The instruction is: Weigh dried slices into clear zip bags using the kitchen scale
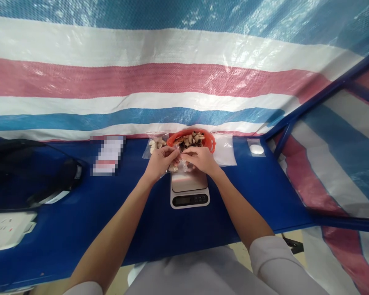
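Plastic bag (182,165) partly hides the scale (189,183), with orange basket (212,141) beyond.

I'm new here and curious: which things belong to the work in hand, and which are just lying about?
Probably in use:
clear bag, pinched by left hand and right hand
digital scale
orange basket of dried pieces
bag of pale pieces

Probably just lying about:
white power strip
black item
pixelated item
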A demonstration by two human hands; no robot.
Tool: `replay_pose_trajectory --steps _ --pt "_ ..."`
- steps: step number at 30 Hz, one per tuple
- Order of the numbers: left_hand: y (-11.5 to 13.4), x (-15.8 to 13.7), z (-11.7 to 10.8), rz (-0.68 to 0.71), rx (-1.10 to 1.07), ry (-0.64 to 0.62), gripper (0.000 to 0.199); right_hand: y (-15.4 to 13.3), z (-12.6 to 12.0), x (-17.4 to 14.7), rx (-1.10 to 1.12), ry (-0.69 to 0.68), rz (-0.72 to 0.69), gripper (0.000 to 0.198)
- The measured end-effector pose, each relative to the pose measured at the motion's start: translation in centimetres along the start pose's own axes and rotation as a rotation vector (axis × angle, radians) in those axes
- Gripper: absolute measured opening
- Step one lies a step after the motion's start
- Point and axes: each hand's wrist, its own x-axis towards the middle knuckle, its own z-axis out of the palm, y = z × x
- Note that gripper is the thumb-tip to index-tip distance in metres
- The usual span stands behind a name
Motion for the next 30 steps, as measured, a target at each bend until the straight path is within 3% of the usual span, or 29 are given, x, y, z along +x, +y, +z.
replay_pose_trajectory --steps 8,13,16,21,25,30 --pt "0.6 0.3 0.3 0.003 0.004 -0.036 0.030 0.9 0.3 0.5 0.168 0.035 0.081 0.020" --pt "0.6 0.3 -0.1 0.019 0.096 -0.009 0.029 1.4 0.4 0.4 0.217 0.110 0.103 0.019" --pt "0.7 0.1 -1.2 0.061 0.261 0.032 0.031 1.6 0.0 0.5 0.186 0.196 0.129 0.019" --pt "1.8 -0.6 -2.3 0.186 0.597 0.106 0.025 1.2 0.0 0.2 -0.036 0.233 0.009 0.021" --pt "2.9 -1.0 -1.4 0.203 0.628 0.117 0.030 0.1 0.5 -0.1 -0.151 0.238 -0.117 0.018" --pt "2.9 -0.6 -0.4 0.218 0.615 0.077 0.028 -0.6 0.6 -0.4 -0.173 0.230 -0.143 0.015"
